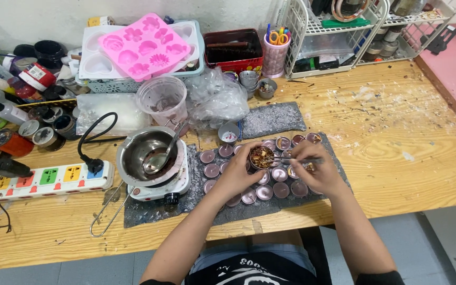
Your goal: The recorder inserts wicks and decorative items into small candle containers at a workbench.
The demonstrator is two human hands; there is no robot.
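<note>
My left hand holds a small metal cup of dried petals over a dark grey mat. Metal tweezers are pinched in my right hand, their tips reaching into that cup. Under both hands lie several small tealight cups filled with purple wax, set in rows on the mat.
A steel melting pot with a spoon sits on a small white hot plate to the left. A power strip lies further left. Pink flower mould, plastic cup, bags, jars and wire racks crowd the back.
</note>
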